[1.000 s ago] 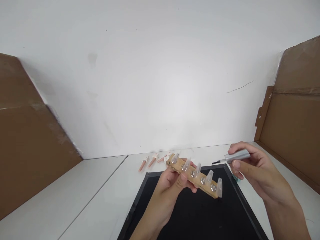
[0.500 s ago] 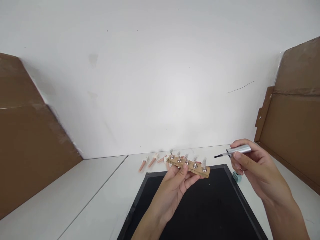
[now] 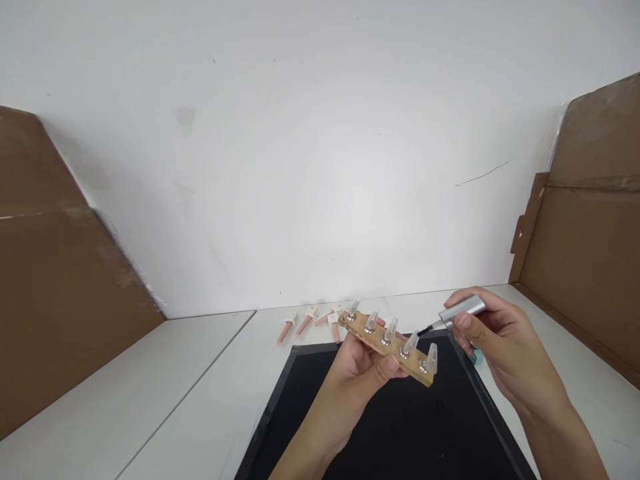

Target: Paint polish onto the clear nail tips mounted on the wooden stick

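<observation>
My left hand (image 3: 363, 377) grips a wooden nail tip stand (image 3: 395, 347) above the black mat, thumb on its near edge. Several clear nail tips (image 3: 432, 359) stand on silver mounts along the strip, which slants down to the right. In my right hand (image 3: 493, 333) is a nail polish brush (image 3: 463, 311) with a silver cap, pinched between thumb and fingers. Its dark bristles point left and lie at the upper part of the second nail tip from the right; whether they touch it I cannot tell.
Several peach-coloured sticks with white ends (image 3: 303, 321) lie on the white table (image 3: 200, 387) behind the black mat (image 3: 400, 427). A teal object (image 3: 477, 357) sits partly hidden by my right hand. Cardboard panels (image 3: 585, 267) stand at both sides, a white wall behind.
The nail tip stand has tilted, its right end now lower and nearer. My right hand has moved left and slightly down, bringing the brush tip up to a nail tip.
</observation>
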`<action>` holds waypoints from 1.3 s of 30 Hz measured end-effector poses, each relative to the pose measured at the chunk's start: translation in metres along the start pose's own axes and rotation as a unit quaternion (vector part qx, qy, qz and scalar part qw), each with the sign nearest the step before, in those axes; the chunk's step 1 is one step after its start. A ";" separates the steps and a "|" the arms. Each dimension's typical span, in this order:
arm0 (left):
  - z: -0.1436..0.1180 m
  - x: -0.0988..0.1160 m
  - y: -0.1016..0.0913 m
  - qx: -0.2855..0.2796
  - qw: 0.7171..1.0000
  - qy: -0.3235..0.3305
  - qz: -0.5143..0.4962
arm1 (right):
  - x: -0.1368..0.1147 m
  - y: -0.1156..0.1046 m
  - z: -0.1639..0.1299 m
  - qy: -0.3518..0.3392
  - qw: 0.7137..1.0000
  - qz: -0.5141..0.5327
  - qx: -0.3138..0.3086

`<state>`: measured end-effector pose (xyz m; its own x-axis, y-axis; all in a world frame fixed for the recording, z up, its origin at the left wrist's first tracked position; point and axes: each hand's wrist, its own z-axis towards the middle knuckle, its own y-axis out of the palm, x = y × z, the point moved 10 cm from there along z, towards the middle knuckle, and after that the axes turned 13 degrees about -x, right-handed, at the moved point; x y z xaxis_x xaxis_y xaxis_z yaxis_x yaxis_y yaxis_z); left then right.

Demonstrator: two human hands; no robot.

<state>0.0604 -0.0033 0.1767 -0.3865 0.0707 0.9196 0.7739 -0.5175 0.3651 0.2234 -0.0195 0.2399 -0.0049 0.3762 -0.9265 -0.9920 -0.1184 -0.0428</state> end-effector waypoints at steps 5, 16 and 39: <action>0.003 0.001 0.004 -0.030 0.999 0.020 -0.010 | -0.005 0.007 0.001 -0.026 1.000 0.012 -0.012; 0.000 0.010 0.017 -0.028 0.998 0.034 -0.038 | -0.016 0.018 -0.001 -0.047 0.998 -0.004 -0.052; 0.000 0.008 0.018 -0.038 0.997 0.040 -0.057 | -0.012 0.004 0.001 -0.064 0.998 0.006 -0.006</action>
<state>0.0713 -0.0114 0.1902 -0.5113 0.0662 0.8568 0.6837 -0.5728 0.4522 0.2195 -0.0235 0.2511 -0.0326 0.4891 -0.8716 -0.9904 -0.1333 -0.0377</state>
